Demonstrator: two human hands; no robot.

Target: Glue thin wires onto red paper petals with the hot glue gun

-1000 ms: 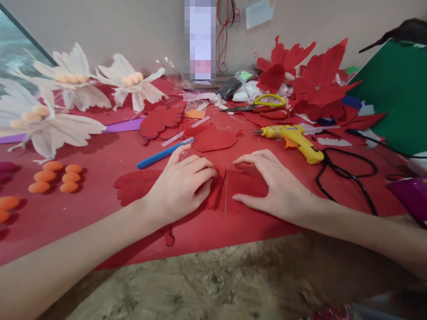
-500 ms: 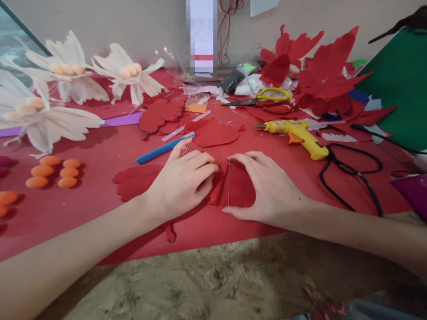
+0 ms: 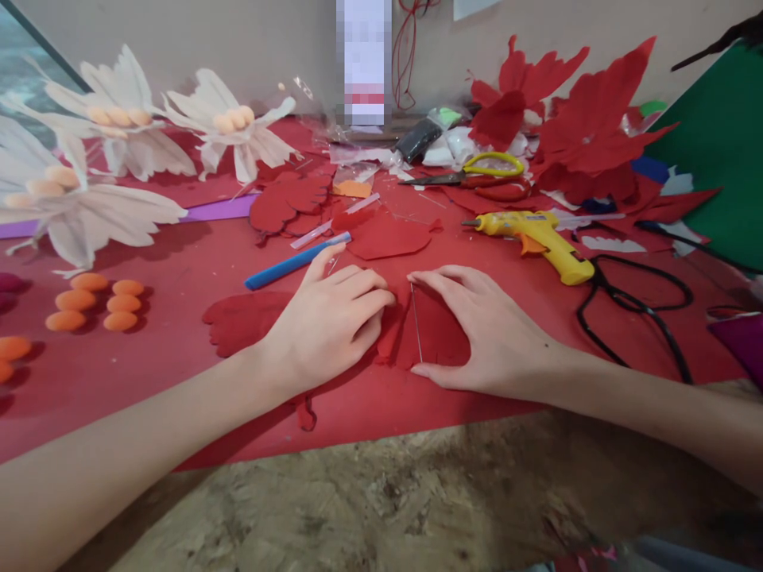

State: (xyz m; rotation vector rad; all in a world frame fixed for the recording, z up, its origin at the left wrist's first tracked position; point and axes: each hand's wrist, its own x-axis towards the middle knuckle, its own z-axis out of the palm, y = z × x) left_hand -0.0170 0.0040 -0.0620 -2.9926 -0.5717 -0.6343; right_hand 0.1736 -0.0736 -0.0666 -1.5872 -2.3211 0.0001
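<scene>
My left hand [image 3: 337, 326], fingers curled, grips the left edge of a red petal [image 3: 444, 326] that lies flat on the table; its fingertips are partly hidden. A thin straight wire [image 3: 417, 322] spans the gap between the thumb tip and forefinger tip of my right hand [image 3: 477, 326], upright to my view over the petal. The right fingers arch around it with the petal showing underneath. Beyond my hands lies another red petal [image 3: 390, 238]. A scalloped red piece [image 3: 242, 318] sticks out left of my left hand, beside a blue tube [image 3: 292, 264].
A yellow glue gun [image 3: 536, 234] with a black cord sits right of my hands, and yellow-handled scissors [image 3: 458, 176] lie behind. White flowers [image 3: 107, 206] and orange balls [image 3: 77, 300] occupy the left. Red flowers [image 3: 590, 131] stand back right. The red sheet [image 3: 250, 441] ends toward me over a board.
My right thumb and forefinger have closed on the ends of the wire, which earlier stood free of the thumb, and the wire now leans slightly. The left hand stays on the petal.
</scene>
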